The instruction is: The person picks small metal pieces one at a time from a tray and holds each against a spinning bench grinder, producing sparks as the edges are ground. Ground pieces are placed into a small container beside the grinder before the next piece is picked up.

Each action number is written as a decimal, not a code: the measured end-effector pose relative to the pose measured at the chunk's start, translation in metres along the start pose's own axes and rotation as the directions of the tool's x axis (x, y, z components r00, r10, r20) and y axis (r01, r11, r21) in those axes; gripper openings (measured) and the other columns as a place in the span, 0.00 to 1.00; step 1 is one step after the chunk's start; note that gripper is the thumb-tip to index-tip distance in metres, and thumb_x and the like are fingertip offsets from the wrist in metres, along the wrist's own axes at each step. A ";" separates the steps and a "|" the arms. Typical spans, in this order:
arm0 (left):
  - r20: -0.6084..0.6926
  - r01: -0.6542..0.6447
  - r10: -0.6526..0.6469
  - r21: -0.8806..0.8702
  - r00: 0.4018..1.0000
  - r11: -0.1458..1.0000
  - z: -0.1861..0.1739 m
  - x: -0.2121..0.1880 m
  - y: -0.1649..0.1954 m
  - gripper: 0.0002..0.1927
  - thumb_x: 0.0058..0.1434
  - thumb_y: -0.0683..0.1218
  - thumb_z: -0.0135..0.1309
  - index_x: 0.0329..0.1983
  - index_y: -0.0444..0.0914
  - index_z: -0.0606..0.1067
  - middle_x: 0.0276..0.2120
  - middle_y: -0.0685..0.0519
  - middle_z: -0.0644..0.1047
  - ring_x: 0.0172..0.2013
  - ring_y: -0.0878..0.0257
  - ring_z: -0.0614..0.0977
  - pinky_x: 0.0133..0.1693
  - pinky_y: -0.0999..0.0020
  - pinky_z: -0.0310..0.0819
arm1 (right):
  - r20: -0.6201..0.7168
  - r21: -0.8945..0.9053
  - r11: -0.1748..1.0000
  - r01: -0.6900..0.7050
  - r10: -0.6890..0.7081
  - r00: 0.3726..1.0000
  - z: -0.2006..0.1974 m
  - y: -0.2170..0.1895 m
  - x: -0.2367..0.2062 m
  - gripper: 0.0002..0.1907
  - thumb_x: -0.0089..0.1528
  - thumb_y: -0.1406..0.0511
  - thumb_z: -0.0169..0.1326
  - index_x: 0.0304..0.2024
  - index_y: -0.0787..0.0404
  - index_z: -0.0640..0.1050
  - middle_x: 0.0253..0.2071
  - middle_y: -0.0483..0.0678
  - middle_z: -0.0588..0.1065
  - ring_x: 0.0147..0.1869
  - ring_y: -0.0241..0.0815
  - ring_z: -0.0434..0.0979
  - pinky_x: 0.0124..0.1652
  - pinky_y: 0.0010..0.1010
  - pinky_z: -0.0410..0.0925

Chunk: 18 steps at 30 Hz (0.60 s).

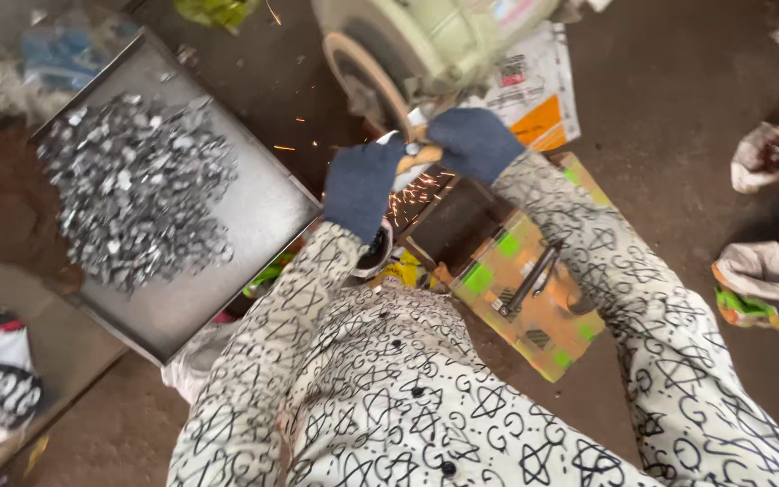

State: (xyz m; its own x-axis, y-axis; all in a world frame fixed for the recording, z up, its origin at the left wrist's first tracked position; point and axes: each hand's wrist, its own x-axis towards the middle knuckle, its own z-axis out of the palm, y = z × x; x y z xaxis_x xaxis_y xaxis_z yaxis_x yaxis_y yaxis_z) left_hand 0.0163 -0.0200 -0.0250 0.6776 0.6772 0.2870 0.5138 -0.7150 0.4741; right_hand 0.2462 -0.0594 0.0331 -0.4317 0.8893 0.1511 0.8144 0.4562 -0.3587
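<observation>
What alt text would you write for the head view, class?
Two gloved hands, left hand and right hand, press a small metal piece against a spinning grinding wheel, throwing sparks. A metal tray heaped with small metal pieces sits left.

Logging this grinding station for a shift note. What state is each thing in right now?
Grinding wheel: throwing sparks, workpiece pressed to it.
Left hand: gloved, gripping the small metal piece.
Right hand: gloved, gripping the same piece.
Metal tray: tilted, heaped with small metal parts.
White sacks: open, slumped on floor.
</observation>
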 end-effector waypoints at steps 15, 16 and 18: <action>-0.356 0.568 -0.480 0.204 0.802 0.797 -0.104 -0.146 -0.089 0.23 0.51 0.50 0.57 0.50 0.36 0.77 0.40 0.43 0.77 0.37 0.47 0.77 0.36 0.53 0.71 | 0.585 0.545 -0.835 0.082 0.448 0.676 0.134 -0.191 -0.044 0.13 0.76 0.60 0.55 0.56 0.62 0.73 0.37 0.41 0.71 0.31 0.28 0.67 0.24 0.17 0.60; -0.340 0.625 -0.527 0.345 0.779 0.701 -0.107 -0.156 -0.110 0.24 0.50 0.49 0.56 0.51 0.36 0.77 0.41 0.43 0.77 0.37 0.48 0.77 0.36 0.53 0.71 | 0.605 0.601 -0.798 0.031 0.481 0.635 0.138 -0.197 -0.040 0.15 0.74 0.59 0.54 0.56 0.63 0.73 0.36 0.41 0.71 0.30 0.28 0.67 0.25 0.18 0.60; -0.225 0.542 -0.495 0.416 0.839 0.730 -0.109 -0.170 -0.145 0.16 0.58 0.47 0.55 0.49 0.40 0.77 0.40 0.46 0.77 0.38 0.47 0.77 0.38 0.50 0.70 | 0.605 0.713 -0.698 -0.057 0.573 0.552 0.145 -0.208 -0.030 0.20 0.69 0.57 0.52 0.57 0.64 0.74 0.35 0.41 0.71 0.29 0.29 0.68 0.25 0.20 0.61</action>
State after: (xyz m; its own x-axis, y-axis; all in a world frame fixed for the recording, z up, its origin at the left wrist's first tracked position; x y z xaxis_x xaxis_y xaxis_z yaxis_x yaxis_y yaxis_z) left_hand -0.2304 -0.0128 -0.0516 0.1959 0.9613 0.1936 0.9614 -0.2272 0.1552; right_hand 0.0335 -0.1861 -0.0306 -0.0064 0.7333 -0.6799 -0.8207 -0.3923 -0.4154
